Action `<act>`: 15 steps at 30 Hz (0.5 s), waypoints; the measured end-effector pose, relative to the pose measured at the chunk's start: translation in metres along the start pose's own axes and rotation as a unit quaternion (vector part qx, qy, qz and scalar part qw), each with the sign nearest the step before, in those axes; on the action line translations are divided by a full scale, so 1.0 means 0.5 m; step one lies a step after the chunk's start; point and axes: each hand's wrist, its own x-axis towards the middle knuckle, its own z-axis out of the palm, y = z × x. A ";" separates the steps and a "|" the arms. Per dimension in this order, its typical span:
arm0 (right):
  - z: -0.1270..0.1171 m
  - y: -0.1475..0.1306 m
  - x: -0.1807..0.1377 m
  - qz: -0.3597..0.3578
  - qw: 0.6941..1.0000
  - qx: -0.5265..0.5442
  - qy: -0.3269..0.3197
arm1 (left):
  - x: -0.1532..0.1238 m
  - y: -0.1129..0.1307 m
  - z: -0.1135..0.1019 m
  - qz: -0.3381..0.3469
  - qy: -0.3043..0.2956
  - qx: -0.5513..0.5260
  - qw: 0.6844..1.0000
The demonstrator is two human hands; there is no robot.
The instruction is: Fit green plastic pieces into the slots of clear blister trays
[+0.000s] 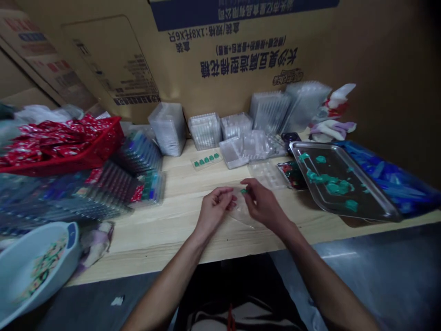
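Note:
Over the middle of the wooden table, my left hand and my right hand meet on a clear plastic tray. The left hand's fingers curl onto the tray's left edge. Between its fingertips, the right hand pinches a small green piece above the tray. Behind them lies a clear tray filled with green pieces and an empty clear tray.
A metal tray with loose green pieces is at the right, beside blue plastic. Stacks of clear trays line the cardboard box behind. A red basket, packed trays and a pale blue basin are at left.

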 end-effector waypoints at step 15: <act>0.061 -0.034 -0.013 0.013 0.999 0.012 -0.031 | 0.004 0.000 -0.028 -0.109 -0.027 -0.185 0.976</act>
